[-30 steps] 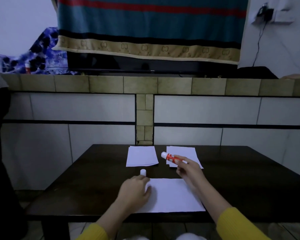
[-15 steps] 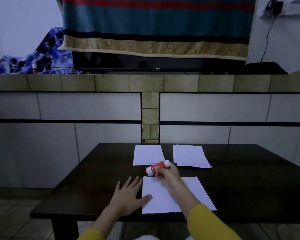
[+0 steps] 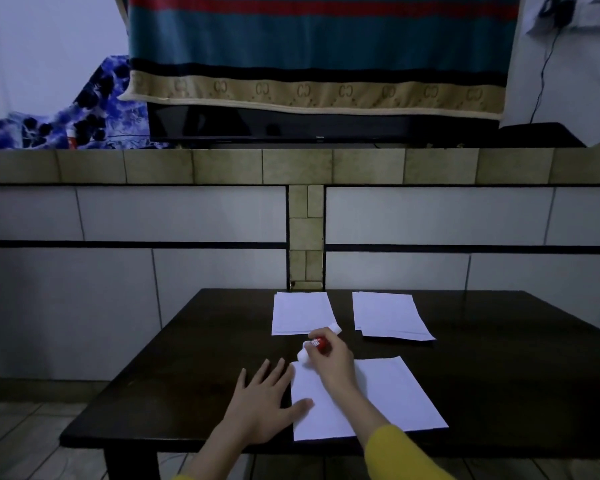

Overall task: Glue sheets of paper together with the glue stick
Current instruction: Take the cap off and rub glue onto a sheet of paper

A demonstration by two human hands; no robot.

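A white sheet of paper (image 3: 392, 393) lies at the near edge of the dark table (image 3: 187, 368). My right hand (image 3: 333, 362) grips a red and white glue stick (image 3: 317, 344), tilted, with its lower white tip at the sheet's far left corner. Flat on the table lies my left hand (image 3: 264, 400), fingers spread, its thumb pressing the sheet's left edge. Two more stacks of white paper lie farther back: one at centre (image 3: 300, 313), one to the right (image 3: 388, 315). The glue stick's cap is not visible.
A tiled wall ledge (image 3: 298, 166) runs behind the table. On it stand a dark screen (image 3: 291, 124) draped with a striped blanket (image 3: 319, 50) and a blue patterned cloth (image 3: 84, 116). Tiled floor lies left of the table.
My right hand brought the glue stick from above the right stack down to the sheet's far left corner. My left hand opened flat beside the sheet. The camera shifted.
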